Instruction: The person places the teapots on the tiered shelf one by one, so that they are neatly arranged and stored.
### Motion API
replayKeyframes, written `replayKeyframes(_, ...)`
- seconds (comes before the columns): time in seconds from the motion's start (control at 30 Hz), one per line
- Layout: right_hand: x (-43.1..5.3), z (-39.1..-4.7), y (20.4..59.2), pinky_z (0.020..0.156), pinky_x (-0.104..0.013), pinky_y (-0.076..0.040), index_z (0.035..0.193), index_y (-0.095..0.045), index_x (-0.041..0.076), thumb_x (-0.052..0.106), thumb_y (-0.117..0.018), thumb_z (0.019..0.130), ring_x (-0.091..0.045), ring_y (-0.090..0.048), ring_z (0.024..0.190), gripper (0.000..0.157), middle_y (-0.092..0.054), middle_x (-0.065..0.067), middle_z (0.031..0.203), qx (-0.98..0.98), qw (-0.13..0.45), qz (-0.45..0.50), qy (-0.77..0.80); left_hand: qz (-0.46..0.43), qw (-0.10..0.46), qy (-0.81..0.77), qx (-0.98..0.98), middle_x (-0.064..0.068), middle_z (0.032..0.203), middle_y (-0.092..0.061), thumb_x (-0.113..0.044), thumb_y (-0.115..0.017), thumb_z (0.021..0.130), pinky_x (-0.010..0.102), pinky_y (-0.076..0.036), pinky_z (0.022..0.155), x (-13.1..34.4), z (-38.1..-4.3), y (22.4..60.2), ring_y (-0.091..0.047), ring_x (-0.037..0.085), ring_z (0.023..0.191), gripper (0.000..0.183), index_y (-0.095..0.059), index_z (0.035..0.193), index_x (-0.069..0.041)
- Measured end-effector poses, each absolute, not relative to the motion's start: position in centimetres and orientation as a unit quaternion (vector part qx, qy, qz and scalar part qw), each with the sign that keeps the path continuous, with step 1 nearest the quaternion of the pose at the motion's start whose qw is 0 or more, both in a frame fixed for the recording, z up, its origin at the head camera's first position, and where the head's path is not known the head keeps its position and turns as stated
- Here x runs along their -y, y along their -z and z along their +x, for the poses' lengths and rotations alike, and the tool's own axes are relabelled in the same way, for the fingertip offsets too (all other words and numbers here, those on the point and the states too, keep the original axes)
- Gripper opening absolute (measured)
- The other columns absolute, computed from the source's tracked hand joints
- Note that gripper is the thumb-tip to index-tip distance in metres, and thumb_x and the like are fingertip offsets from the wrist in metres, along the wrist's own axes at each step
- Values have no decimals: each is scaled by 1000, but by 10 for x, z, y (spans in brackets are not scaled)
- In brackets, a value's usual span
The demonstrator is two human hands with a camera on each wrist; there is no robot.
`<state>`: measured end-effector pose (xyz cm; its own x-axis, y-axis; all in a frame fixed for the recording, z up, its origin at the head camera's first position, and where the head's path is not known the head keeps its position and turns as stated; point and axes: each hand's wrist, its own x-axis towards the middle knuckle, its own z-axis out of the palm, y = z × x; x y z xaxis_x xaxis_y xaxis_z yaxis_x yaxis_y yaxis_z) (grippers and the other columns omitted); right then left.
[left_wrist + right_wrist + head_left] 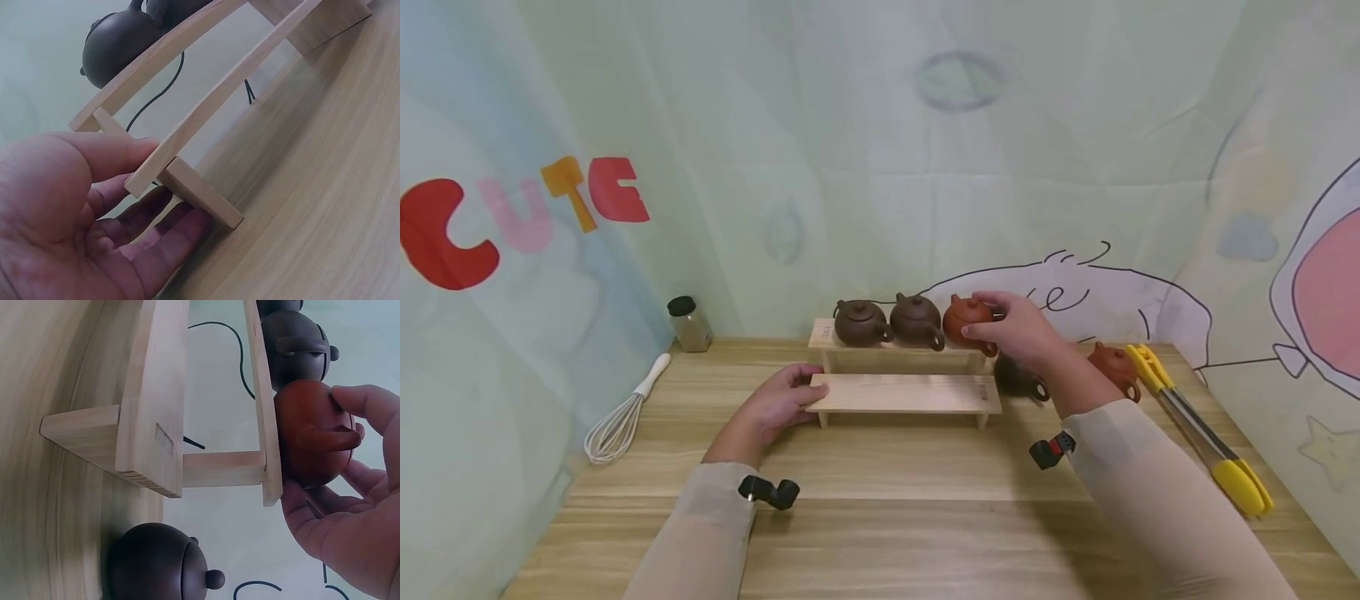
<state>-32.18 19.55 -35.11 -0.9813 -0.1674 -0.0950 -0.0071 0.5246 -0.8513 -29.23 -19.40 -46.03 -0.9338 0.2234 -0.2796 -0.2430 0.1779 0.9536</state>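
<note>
A two-tier wooden stand (902,393) is on the table. My left hand (782,402) grips the left end of its lower shelf, thumb on top and fingers underneath beside the leg (203,192). On the upper shelf, two dark brown teapots (861,323) (916,321) sit side by side. At that shelf's right end is a reddish-brown teapot (964,317), its base at the board. My right hand (1018,329) holds this teapot around its body, fingers and thumb on opposite sides, as the right wrist view shows. The lower shelf bears nothing.
Right of the stand, a dark teapot (1017,379) is partly hidden by my right arm. Beyond it are another reddish teapot (1114,367) and yellow-tipped tongs (1195,425). At left lie a whisk (617,425) and a black-lidded jar (690,325). A printed curtain (865,167) hangs behind.
</note>
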Motion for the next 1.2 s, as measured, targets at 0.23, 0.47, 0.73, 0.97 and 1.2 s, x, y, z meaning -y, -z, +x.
replayKeyframes(0.23,-199,-312,354,118,-57,-50,163,-44,22,42,-78,99,-38,-52,147,76,-52,-16,162,-880,64,-50,469,-5,180,-642,-745,23,165,-38,-15,-62,108,56,-52,115,194,-294,462,-57,33,137,58,-39,159,1)
replayKeyframes(0.47,-221,-287,364,121,-59,-46,161,-47,20,56,-64,104,-37,-50,151,69,-49,-11,165,-874,22,-32,484,-7,182,-645,-742,23,166,-38,-16,-64,108,56,-52,115,193,-292,461,-57,35,137,59,-39,159,1)
replayKeyframes(0.73,-266,-244,387,110,-46,-57,158,-50,16,62,-60,104,-38,-56,144,72,-58,-17,157,-882,-28,2,470,-9,182,-645,-742,23,166,-38,-16,-64,108,58,-51,117,194,-292,459,-56,36,139,59,-39,159,1)
replayKeyframes(0.97,-321,-228,406,80,-8,-46,158,-48,7,52,-66,104,-43,-55,140,72,-57,-25,154,-902,-63,26,427,-8,182,-647,-741,23,165,-38,-15,-63,108,57,-51,116,194,-291,458,-57,34,136,59,-39,159,1)
replayKeyframes(1.2,-361,-235,414,106,-51,-52,159,-40,-3,46,-69,104,-59,-41,148,79,-45,-33,161,-919,-52,49,387,-7,182,-647,-741,23,166,-38,-15,-63,108,59,-48,119,193,-290,458,-56,35,138,59,-38,159,1)
